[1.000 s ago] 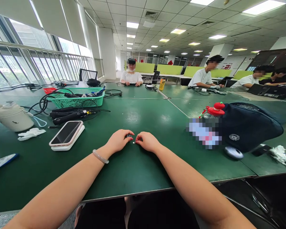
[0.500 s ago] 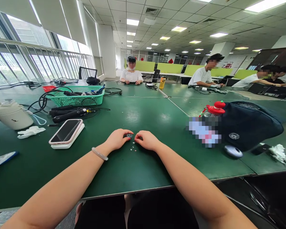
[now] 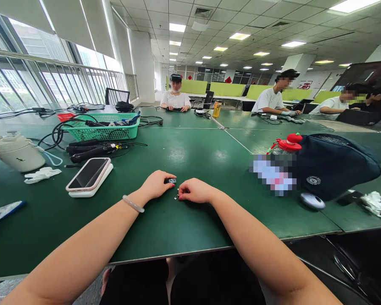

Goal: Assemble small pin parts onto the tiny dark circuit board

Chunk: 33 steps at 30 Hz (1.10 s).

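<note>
At the near side of the green table (image 3: 203, 231), we find both hands low over the surface. We record the left hand (image 3: 157, 185) with thumb and fingers grasping a small dark piece (image 3: 172, 181) that bears pale markings; the fingers partly hide it. We note a pale bracelet (image 3: 133, 204) near the left wrist. We find the right hand (image 3: 194, 190) near the left, fingers curled, thumb and forefinger drawn together; whether they grasp anything, we cannot tell. We locate a small pale piece (image 3: 176, 197) on the table, just beside the right fingertips; contact cannot be confirmed. To the left, we log a phone (image 3: 89, 174) resting on a white slab (image 3: 82, 194) and, beyond it, a green basket (image 3: 103, 134) containing dark items. To the right, we log a dark blue bag (image 3: 339, 165). Across the table, we observe a person (image 3: 175, 100) in a white shirt.
</note>
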{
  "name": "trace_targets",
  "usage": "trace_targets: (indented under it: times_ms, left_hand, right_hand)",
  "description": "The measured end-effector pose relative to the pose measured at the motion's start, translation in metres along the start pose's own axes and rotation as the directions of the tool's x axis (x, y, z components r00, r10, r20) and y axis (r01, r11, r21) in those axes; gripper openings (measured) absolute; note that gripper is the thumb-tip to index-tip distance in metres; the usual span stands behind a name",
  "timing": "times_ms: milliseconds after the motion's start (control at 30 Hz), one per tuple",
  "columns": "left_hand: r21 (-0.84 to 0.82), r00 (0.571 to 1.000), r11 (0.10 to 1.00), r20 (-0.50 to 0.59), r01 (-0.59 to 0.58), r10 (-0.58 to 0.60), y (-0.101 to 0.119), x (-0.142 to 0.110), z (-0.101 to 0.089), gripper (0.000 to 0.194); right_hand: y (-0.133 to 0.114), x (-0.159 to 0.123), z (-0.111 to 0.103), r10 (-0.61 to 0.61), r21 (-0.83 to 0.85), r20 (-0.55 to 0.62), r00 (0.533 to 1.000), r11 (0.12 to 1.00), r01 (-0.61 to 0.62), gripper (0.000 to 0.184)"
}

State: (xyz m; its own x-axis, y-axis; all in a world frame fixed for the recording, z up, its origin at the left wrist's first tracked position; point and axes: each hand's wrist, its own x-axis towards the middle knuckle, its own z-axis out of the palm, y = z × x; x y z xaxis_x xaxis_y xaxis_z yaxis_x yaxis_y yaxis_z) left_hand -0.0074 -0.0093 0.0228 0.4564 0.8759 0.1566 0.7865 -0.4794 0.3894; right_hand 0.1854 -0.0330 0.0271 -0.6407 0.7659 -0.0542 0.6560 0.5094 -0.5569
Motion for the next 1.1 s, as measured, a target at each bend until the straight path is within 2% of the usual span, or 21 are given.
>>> trace_targets:
  times_ms: [133, 267, 367, 467, 667, 800, 933, 1100]
  left_hand:
    - [-0.161, 0.997, 0.985, 0.059, 0.065, -0.056, 0.005, -0.002, -0.001, 0.038]
    - [-0.244, 0.995, 0.966, 0.074, 0.087, -0.071, 0.009, -0.003, -0.001, 0.038]
    - [-0.242, 0.999, 0.97, 0.043, 0.038, -0.029, 0.008, -0.003, -0.001, 0.036]
    - [-0.214, 0.999, 0.976, -0.008, -0.045, 0.044, 0.008, -0.003, 0.0, 0.035]
    - [-0.151, 0.993, 0.981, -0.024, -0.121, 0.119, 0.011, -0.003, 0.001, 0.032]
    - [-0.131, 0.993, 0.985, -0.025, -0.115, 0.113, 0.011, -0.003, 0.001, 0.031]
    - [-0.082, 0.994, 0.991, -0.044, -0.108, 0.105, 0.01, -0.003, -0.001, 0.033]
    - [-0.039, 0.996, 0.996, -0.05, -0.077, 0.075, 0.005, -0.003, -0.002, 0.032]
  right_hand:
    - [0.004, 0.003, 0.002, -0.005, -0.036, -0.102, 0.995, 0.999, 0.002, 0.009]
    - [0.012, 0.006, 0.002, 0.003, 0.003, -0.298, 0.955, 1.0, -0.002, 0.012]
    - [0.014, 0.009, 0.003, -0.01, -0.006, -0.447, 0.894, 1.0, 0.008, 0.011]
    - [0.011, 0.011, 0.007, -0.032, -0.04, -0.517, 0.855, 0.999, 0.014, 0.011]
    - [0.004, 0.01, 0.013, -0.083, -0.125, -0.503, 0.86, 0.992, 0.023, 0.012]
    - [0.002, 0.008, 0.011, -0.071, -0.128, -0.488, 0.87, 0.992, 0.009, 0.009]
    - [0.006, 0.009, 0.009, -0.057, -0.089, -0.511, 0.858, 0.996, 0.013, 0.006]
    - [0.014, 0.012, 0.013, -0.056, -0.135, -0.329, 0.943, 0.991, 0.011, 0.003]
